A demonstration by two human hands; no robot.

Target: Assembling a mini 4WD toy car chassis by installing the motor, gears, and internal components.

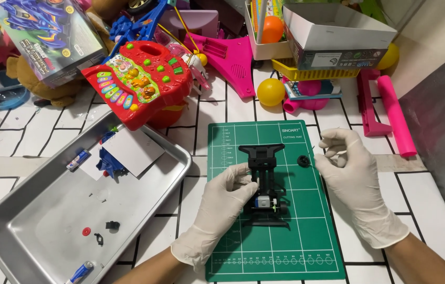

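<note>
White tiled floor (33, 131) with dark grout carries it all: a green cutting mat (306, 231) spreads right under the grip, a metal tray (38, 231) sits just left of it, and yellow ball (270, 91), pink tube (396, 115) and toys pile up beyond.

1. Both hands wear pale disposable gloves; bare forearms enter from the bottom edge.
2. Left hand (221, 208): forearm angles up and to the right, palm down, fingers (238, 176) curled inward, thumb tucked beside them in a light pinch.
3. Right hand (349, 173): forearm comes in from lower right, wrist raised, fingers (338, 141) bent and bunched at the tips, thumb meeting them.
4. Hands well apart, not touching.
</note>
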